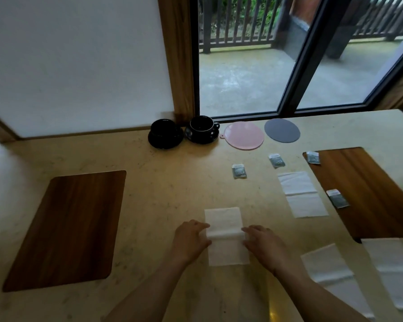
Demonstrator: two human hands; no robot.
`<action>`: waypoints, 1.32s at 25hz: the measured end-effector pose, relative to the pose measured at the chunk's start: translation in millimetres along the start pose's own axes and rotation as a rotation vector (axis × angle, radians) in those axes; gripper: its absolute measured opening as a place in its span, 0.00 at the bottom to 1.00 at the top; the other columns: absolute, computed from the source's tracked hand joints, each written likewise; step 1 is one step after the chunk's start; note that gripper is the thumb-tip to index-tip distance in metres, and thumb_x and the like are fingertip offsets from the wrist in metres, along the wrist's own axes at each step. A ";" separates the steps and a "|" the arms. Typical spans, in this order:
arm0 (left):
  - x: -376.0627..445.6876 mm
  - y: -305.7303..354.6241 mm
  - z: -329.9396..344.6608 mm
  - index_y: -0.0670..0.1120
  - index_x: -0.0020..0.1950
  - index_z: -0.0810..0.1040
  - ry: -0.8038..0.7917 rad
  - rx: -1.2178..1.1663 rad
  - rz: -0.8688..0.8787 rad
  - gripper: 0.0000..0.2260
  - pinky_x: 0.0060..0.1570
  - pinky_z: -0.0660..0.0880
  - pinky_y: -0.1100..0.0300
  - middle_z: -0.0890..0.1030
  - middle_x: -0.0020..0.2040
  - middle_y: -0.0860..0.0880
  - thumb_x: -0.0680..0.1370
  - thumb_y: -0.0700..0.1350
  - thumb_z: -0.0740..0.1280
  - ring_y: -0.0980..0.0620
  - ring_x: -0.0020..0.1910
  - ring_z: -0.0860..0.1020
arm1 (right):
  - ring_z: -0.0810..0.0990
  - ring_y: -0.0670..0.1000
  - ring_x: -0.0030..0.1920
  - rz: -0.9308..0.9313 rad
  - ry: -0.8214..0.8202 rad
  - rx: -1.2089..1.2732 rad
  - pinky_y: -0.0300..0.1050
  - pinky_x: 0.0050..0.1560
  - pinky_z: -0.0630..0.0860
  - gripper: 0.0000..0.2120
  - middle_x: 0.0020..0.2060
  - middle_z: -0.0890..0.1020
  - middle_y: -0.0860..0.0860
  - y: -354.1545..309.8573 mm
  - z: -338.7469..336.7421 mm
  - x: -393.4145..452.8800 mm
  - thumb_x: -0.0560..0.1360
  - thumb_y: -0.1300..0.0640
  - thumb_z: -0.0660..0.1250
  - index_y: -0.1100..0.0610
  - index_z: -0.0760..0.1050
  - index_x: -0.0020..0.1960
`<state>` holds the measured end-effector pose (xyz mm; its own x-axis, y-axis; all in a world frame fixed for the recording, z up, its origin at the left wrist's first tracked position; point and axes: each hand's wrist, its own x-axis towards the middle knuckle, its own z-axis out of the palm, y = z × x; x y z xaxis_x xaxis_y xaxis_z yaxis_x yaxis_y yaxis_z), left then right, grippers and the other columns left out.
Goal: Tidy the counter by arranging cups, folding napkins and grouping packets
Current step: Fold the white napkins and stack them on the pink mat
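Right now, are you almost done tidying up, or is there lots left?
Lots left. Done: the two black cups sit together on saucers by the window. In hand: the left hand and right hand hold the sides of one napkin at its crease. Left: three more napkins lie unfolded, and four packets are scattered.
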<state>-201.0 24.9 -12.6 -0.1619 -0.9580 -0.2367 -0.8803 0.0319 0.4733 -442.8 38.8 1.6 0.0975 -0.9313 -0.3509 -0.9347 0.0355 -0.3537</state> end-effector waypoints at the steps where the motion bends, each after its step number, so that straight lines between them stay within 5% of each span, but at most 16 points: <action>1: -2.9 2.4 3.7 0.56 0.68 0.74 0.000 0.016 -0.013 0.23 0.59 0.69 0.57 0.76 0.63 0.52 0.73 0.57 0.68 0.51 0.60 0.72 | 0.72 0.51 0.65 -0.010 0.002 0.001 0.47 0.61 0.72 0.20 0.68 0.73 0.46 1.6 1.8 -0.5 0.77 0.45 0.62 0.42 0.69 0.69; 17: 2.2 7.6 32.1 0.57 0.52 0.81 0.097 0.060 -0.201 0.10 0.51 0.65 0.56 0.78 0.52 0.55 0.75 0.57 0.65 0.53 0.55 0.73 | 0.71 0.51 0.59 -0.086 -0.004 -0.006 0.47 0.53 0.73 0.13 0.58 0.75 0.47 9.0 0.0 21.7 0.79 0.49 0.60 0.47 0.75 0.62; 25: 8.1 5.2 34.4 0.56 0.50 0.82 0.117 0.084 -0.158 0.08 0.45 0.63 0.59 0.78 0.48 0.54 0.75 0.55 0.66 0.52 0.51 0.73 | 0.72 0.48 0.53 -0.070 0.023 0.038 0.45 0.49 0.73 0.08 0.51 0.76 0.44 12.8 6.8 28.3 0.79 0.47 0.59 0.45 0.77 0.52; 33: -8.9 16.0 13.3 0.50 0.46 0.80 0.107 -0.132 0.053 0.06 0.55 0.72 0.60 0.78 0.56 0.56 0.74 0.50 0.66 0.57 0.56 0.72 | 0.70 0.46 0.58 -0.103 -0.006 0.148 0.45 0.55 0.72 0.04 0.55 0.76 0.41 17.8 -9.3 15.3 0.76 0.49 0.63 0.45 0.76 0.49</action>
<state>-219.6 37.8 -14.2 -0.1522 -0.9810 -0.1201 -0.8045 0.0524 0.5916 -461.1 21.8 -1.9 0.1926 -0.9305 -0.3116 -0.8590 -0.0063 -0.5120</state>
